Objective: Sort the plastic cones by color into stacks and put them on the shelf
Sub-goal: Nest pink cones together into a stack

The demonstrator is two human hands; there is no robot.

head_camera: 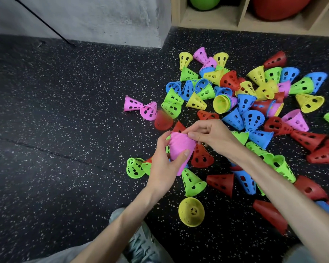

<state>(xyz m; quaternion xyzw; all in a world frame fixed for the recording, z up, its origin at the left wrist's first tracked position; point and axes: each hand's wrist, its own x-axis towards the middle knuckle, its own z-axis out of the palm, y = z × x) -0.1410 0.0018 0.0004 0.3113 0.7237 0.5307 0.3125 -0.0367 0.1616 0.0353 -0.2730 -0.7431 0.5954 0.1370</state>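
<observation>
The left hand (164,164) grips the pink stack (181,149), held above the near edge of the cone pile (245,103); the right hand (209,135) pinches its rim (seat each cone squarely, I judge).

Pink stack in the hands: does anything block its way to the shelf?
Partly. The heap of loose cones covers the floor between the pink stack and the shelf; carried above it, nothing visible blocks.

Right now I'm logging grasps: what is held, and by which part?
A pink cone stack: the left hand grips round its side, and the right hand pinches its wide upper rim.
</observation>
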